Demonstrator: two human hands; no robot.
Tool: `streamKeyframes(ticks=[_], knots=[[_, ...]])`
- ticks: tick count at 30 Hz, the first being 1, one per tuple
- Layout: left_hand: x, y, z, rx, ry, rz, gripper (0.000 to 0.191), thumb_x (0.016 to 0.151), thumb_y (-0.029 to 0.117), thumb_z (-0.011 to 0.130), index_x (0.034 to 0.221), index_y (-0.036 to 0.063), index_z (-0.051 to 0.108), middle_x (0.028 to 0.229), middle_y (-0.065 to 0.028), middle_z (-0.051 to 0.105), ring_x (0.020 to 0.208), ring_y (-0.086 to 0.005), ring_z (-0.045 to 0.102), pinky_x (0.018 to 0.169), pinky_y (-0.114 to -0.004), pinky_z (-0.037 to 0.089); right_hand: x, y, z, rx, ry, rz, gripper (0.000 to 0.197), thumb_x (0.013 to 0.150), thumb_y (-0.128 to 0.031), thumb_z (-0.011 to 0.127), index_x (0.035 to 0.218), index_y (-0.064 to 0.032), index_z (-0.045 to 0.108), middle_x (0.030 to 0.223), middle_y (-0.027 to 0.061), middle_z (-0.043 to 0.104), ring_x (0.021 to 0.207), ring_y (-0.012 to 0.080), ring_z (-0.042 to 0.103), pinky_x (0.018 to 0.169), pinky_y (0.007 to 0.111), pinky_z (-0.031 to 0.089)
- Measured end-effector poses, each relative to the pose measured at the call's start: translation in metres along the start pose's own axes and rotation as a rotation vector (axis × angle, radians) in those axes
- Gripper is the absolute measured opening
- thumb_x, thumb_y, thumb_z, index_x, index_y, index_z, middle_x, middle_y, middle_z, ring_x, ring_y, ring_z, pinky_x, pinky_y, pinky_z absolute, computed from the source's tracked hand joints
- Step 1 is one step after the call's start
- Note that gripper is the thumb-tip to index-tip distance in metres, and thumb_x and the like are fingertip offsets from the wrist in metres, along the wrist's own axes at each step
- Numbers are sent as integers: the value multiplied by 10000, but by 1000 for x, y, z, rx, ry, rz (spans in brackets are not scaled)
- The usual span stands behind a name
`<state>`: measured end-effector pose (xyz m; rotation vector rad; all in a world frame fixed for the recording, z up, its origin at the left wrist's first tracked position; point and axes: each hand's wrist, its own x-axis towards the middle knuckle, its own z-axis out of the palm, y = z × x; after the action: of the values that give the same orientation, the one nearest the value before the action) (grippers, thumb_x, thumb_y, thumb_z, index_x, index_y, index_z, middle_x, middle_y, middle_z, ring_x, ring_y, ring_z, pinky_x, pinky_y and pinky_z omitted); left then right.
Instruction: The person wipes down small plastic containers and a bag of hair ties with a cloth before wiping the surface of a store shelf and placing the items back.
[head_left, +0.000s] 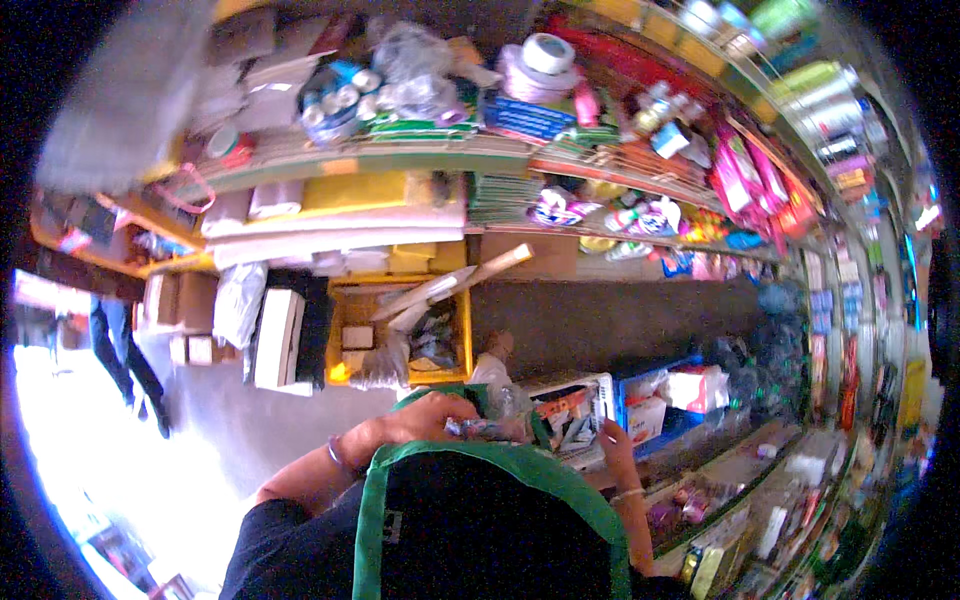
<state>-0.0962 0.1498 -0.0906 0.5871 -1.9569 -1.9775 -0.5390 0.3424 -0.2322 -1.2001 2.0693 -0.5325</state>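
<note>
My left hand (433, 415) is in front of my chest, its fingers bent over a small shiny plastic packet (480, 429). Blur hides what is inside the packet. Lower right, my right hand (618, 444) is at the near right corner of a white plastic basket (604, 390), fingers curled at its rim. Several small packaged goods (570, 420) lie in that basket. Right beside it stands a blue crate (621, 401) with white and red boxes (688, 388) in it. A green-edged apron (495, 451) covers my front and hides part of the floor below.
A yellow crate (466, 330) with cardboard tubes (491, 268) sticking out stands ahead. Loaded shelves (360, 161) run across the front and the right side (825, 300). Dark bottles (757, 367) stand on the floor at right. A person's legs (124, 349) show at far left.
</note>
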Motion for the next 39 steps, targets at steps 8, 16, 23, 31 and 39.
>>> streamKeyframes(ticks=[8,16,23,31,39], knots=[[-62,-14,27,121,479,131,240,687,155,670,892,43,613,808,-130,610,739,-241,584,648,-345,451,41,-277,161,-141,-698,-654,601,576,-323,745,1036,-15,513,993,88,525,908,216,509,795,302,412],[-84,-41,83,-210,778,58,230,670,137,669,837,1,589,802,-147,590,762,-265,564,679,-340,429,67,-210,156,-444,-1000,-633,543,628,-288,704,1059,-19,514,1021,109,534,937,230,517,810,315,417],[-82,-54,108,-374,1034,47,237,690,209,671,785,6,592,730,-126,582,697,-219,556,629,-316,415,157,-157,101,-720,-1085,-677,493,674,-256,668,1079,-22,514,1045,128,543,963,243,525,823,327,421],[-66,-108,178,-832,1231,12,219,749,217,591,819,10,604,715,-91,584,688,-163,547,624,-295,430,203,-206,302,-866,-1191,-750,314,788,-190,565,1065,-41,558,956,142,615,887,201,594,774,301,457],[-64,-189,232,-1171,1345,-10,199,805,193,525,788,1,576,755,-59,560,733,-156,521,683,-274,409,194,-114,607,-811,-1219,-908,623,678,-303,668,1190,-23,447,1103,192,530,1033,282,509,879,349,398]])
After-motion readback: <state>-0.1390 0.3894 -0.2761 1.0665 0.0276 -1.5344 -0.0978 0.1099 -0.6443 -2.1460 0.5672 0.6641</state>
